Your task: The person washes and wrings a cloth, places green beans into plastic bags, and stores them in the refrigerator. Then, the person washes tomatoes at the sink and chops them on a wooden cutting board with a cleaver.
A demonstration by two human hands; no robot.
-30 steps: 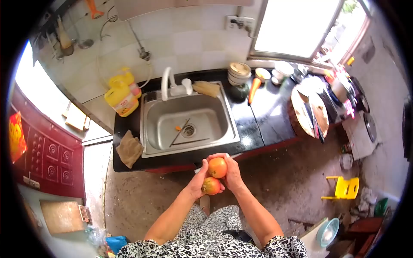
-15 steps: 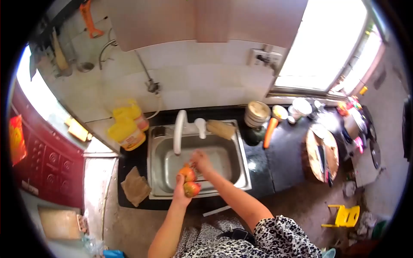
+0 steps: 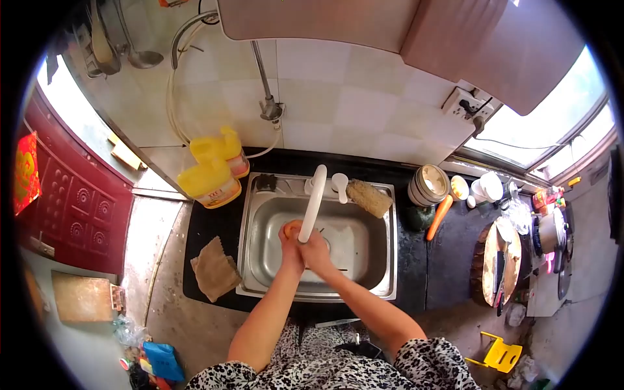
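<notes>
As the head view looks down, sink (image 3: 359, 252): left hand (image 3: 290, 247) cups a tomato (image 3: 292, 228); right hand (image 3: 314, 251) meets it, grip unclear.
Tomato: inside the sink, beneath the spout (image 3: 314, 205), apparently mid-handling; water flow, cannot tell.
Carrot (image 3: 439, 218): near three o'clock, uncut.
Knife (image 3: 499, 268): three o'clock, farther out, on the board (image 3: 511, 252), out of hand.

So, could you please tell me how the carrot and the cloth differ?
The carrot is bright orange, the cloth dull brown. The carrot is long and slender, the cloth broad and flat. The carrot lies right of the sink, the cloth left. Both rest on the dark counter.
</notes>
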